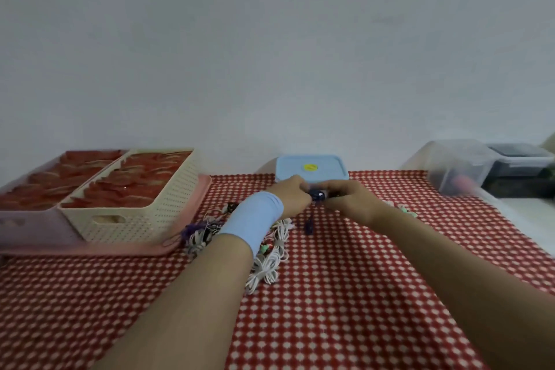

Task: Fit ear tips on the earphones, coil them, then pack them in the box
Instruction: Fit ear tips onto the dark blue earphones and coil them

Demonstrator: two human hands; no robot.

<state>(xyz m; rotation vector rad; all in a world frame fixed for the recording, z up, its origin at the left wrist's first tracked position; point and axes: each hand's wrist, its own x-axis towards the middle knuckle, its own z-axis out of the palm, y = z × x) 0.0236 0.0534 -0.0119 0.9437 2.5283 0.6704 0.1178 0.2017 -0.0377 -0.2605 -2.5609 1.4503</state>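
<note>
Mostly hidden, blurred earphones (317, 196), left hand (292, 194), right hand (350, 199) pinching

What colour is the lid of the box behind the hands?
The lid is light blue, with a yellow sticker; seen in the head view.

We have one view: head-worn, wide-angle, facing forward and only slightly down. The pitch is shallow, so the wall (270, 39) fills the upper half and the table (330, 309) the lower. Forearms enter from the bottom edge. The left hand (289, 193) and right hand (348, 198) meet near centre on the earphones (317, 196), close range. The basket (150, 213) sits at far left and the tub (459, 168) at far right.
</note>
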